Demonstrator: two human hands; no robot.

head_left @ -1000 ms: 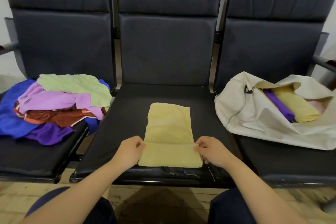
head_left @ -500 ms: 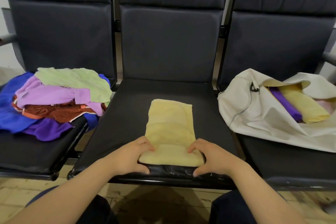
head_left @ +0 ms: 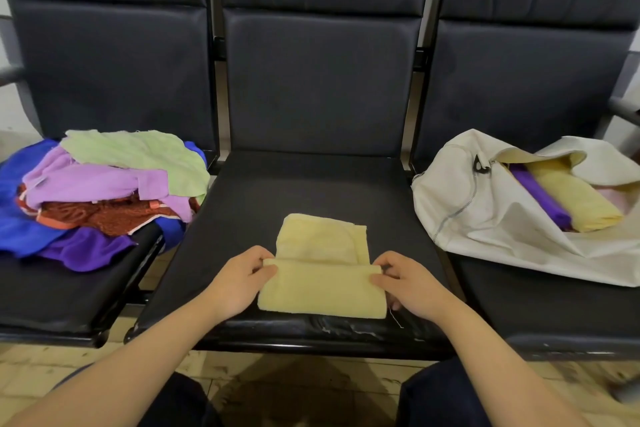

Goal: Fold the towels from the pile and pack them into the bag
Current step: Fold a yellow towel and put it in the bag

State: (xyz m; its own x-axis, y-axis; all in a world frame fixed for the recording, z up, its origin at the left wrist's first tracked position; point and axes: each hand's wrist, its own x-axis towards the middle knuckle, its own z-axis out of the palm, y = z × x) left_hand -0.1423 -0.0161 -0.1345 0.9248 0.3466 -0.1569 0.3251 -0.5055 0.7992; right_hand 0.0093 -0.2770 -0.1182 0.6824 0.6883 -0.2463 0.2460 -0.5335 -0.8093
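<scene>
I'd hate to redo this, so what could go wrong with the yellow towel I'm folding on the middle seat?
The pale yellow terry towel lies near the front edge of the black padded seat, so it might slide off. The left hand and right hand pinch only the fold's ends; its middle could sag open. The cream canvas bag has a slumped mouth that may snag the towel.

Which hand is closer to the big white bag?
Right. The right hand pinches the yellow towel at its right end, the side toward the white bag; the left hand holds its left end, farther away.
</scene>
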